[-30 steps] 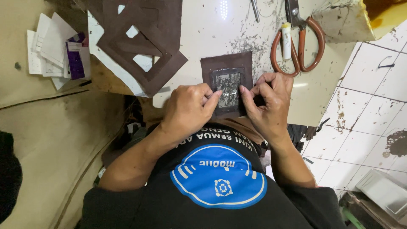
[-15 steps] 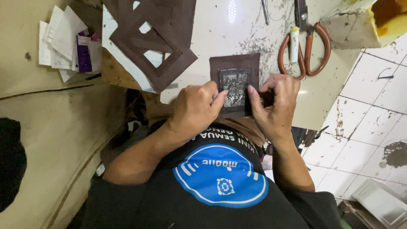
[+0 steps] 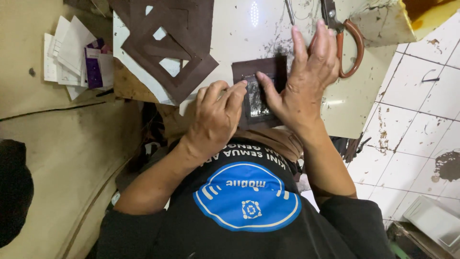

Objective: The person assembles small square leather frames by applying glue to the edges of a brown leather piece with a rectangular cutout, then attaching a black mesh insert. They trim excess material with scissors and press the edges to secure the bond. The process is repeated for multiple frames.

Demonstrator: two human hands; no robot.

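Head view: left hand (image 3: 213, 117) curls fingertips onto the dark brown leather square with a clear window (image 3: 258, 98) at the pale worktable's (image 3: 345, 103) near edge. Right hand (image 3: 304, 79), spread flat, presses its far side; neither hand grasps. Likely a smoothing step; next wants even pressure. Purple packet (image 3: 93, 67) among white papers (image 3: 67, 52), left.

A small craft workshop is shown, seemingly for leather goods. A scuffed, glue-stained worktable (image 3: 345, 110) is seen, with brown cut-out frames (image 3: 177, 43) stacked on its far left corner and scissors (image 3: 342, 38) laid at its far right. Beside the table, stained white floor tiles (image 3: 421, 115) are visible.
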